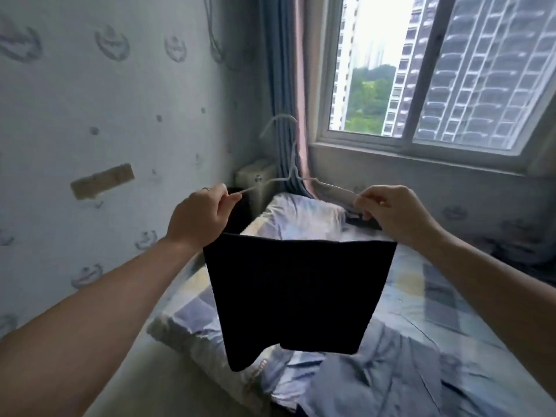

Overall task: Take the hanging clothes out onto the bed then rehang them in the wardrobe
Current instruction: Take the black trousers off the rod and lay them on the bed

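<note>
A thin white hanger (290, 164) is held up over the bed (415, 311), its hook pointing upward. A black folded garment (294, 296) drapes down from its bottom bar. My left hand (200, 216) pinches the hanger's left end. My right hand (391, 213) grips the right end. Both hands are at the garment's top corners. The hanger's bottom bar is hidden by the cloth. The wardrobe is not in view.
The bed has a checked blue, white and yellow cover, with a pillow (304, 218) at its head and rumpled bedding (391, 371) near me. A patterned wall (90, 130) runs along the left. Curtains (282, 85) and a window (436, 70) are behind the bed.
</note>
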